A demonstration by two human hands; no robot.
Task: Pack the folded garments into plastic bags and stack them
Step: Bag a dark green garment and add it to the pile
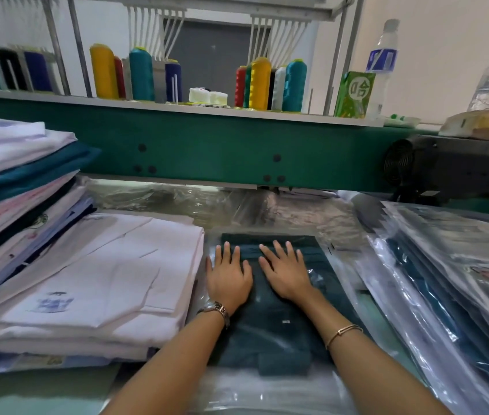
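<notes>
Teal garment (270, 333) in plastic bag (342, 283) under flat left hand (229, 277), right hand (286, 272).

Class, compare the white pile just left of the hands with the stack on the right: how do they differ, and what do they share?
The white pile is pale; the right stack is dark teal. The white pile lies bare on top; the right stack is wrapped in shiny plastic bags. Both hold folded garments laid flat.

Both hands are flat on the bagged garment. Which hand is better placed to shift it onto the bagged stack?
Right, probably: the right hand presses the bagged garment on the side nearest the stack of bagged garments; the left hand sits beside the white shirts.
</notes>
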